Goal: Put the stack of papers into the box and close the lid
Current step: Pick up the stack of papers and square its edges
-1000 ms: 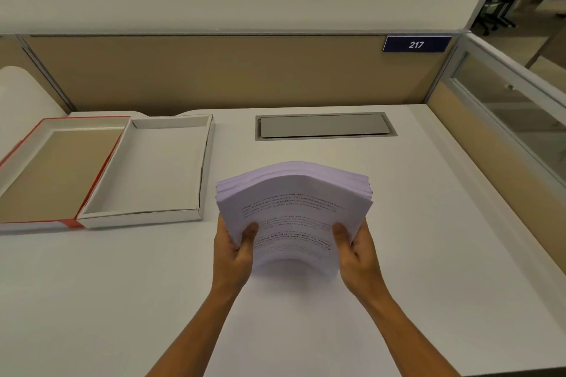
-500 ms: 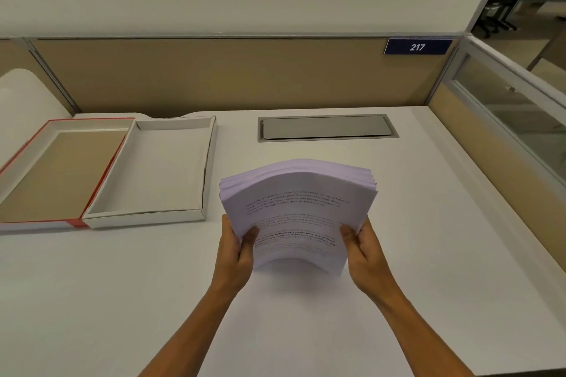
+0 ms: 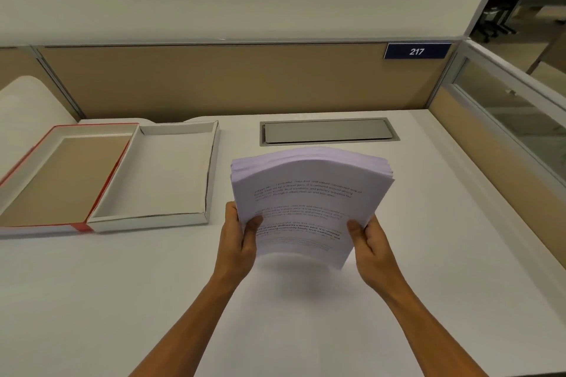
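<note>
A single head-mounted wide-angle view is provided; no second view is available for overlap. The scene is looked down on from above the near edge of the desk [image 3: 92,300], facing forward toward the partition [image 3: 229,82]. Both forearms enter from the bottom edge, close to the lens. Straight lines are bowed near the frame edges.

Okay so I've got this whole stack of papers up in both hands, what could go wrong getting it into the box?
The stack of papers is bowed, held only at its near corners by the left hand and right hand, so sheets could slide or fan out.

The white box sits off to the left with thin walls; a skewed stack may catch on its rim.

The red-edged lid touches the box, so a bump could shift both.
</note>
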The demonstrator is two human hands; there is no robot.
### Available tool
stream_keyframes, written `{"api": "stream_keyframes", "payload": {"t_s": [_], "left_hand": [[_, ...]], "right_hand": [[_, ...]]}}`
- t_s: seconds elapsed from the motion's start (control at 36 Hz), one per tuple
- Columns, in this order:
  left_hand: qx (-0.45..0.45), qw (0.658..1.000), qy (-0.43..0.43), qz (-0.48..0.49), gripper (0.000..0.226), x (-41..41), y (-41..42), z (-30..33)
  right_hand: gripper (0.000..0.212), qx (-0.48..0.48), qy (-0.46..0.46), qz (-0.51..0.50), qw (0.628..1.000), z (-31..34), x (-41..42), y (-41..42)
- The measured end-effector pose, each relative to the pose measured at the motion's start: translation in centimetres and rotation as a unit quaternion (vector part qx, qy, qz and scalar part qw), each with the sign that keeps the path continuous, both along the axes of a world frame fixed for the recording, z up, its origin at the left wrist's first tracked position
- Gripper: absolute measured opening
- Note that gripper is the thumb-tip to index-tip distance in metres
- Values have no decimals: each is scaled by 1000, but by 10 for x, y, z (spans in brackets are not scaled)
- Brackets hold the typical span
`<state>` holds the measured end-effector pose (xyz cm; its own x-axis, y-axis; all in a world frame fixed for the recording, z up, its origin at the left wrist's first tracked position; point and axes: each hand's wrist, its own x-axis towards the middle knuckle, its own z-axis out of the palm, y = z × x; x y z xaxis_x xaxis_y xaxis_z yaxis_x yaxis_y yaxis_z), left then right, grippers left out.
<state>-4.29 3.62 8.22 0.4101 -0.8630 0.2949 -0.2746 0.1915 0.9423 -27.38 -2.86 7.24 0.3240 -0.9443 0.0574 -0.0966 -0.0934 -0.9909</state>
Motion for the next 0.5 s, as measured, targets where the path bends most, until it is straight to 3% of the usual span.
{"api": "stream_keyframes", "payload": {"t_s": [0.11, 0.22, 0.5], "left_hand": [[24, 999, 27, -6, 38, -3, 5, -16], [44, 998, 42, -1, 46, -5, 9, -28], [56, 998, 30, -21, 35, -6, 15, -40]], "right_hand": [[45, 15, 11, 13, 1000, -10, 0, 3], [44, 33, 24, 23, 999, -18, 1, 7], [46, 62, 27, 30, 997, -29, 1, 15]]}}
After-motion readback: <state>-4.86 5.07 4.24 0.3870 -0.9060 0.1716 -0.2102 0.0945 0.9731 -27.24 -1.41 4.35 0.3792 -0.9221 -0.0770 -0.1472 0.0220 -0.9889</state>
